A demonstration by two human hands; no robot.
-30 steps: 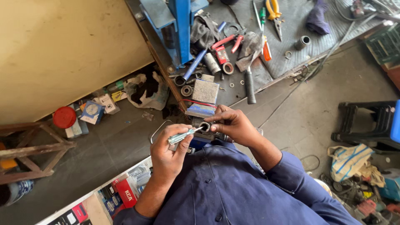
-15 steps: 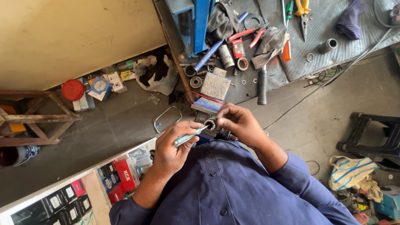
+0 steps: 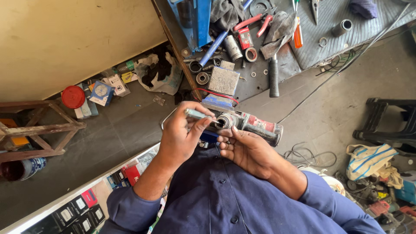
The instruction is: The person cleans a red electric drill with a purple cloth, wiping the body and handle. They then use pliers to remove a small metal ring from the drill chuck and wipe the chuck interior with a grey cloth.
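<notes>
Motor part cradled in right hand, fingers curled underneath; left hand fingers pinching screwdriver at its mouth.

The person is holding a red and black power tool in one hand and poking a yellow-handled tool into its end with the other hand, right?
Nearly. The handle is pale green, not yellow: the head view shows the left hand holding a pale green-handled tool to the end of the red and black power tool, which the right hand holds from below.
</notes>
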